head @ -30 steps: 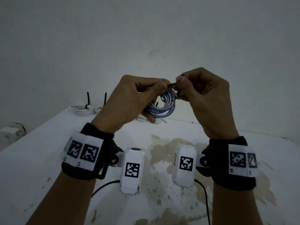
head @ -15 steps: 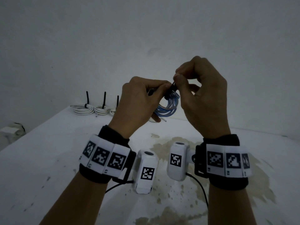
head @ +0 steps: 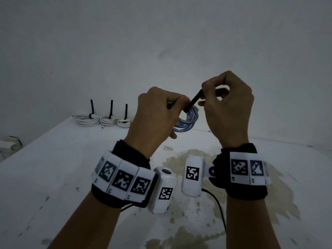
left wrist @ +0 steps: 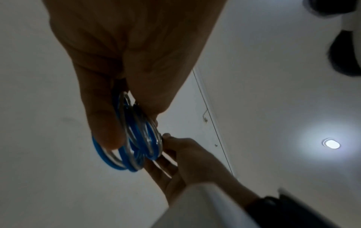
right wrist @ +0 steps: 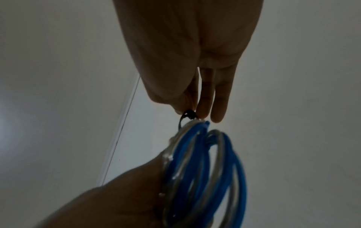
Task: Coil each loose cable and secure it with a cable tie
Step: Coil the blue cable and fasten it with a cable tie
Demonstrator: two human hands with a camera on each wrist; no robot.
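A blue-and-clear cable coil [head: 188,121] hangs in the air above the white table [head: 53,168]. My left hand [head: 161,112] grips the coil's top, fingers curled round its loops [left wrist: 136,138]. A black cable tie [head: 193,101] wraps the coil and its tail slants up to the right. My right hand [head: 226,105] pinches that tail between thumb and forefinger. In the right wrist view the tie's loop [right wrist: 187,117] sits at the coil's top [right wrist: 195,154], just under my fingertips.
Three white coils [head: 88,120], [head: 108,121], [head: 124,123], each with an upright black tie tail, lie in a row at the table's far left by the wall. Brown stains [head: 188,159] mark the table under my wrists. A white box [head: 7,144] sits at the left edge.
My right hand has risen up and to the right, drawing the black tie tail out longer from the coil. Both wrists shifted right; the left hand kept its grip on the coil.
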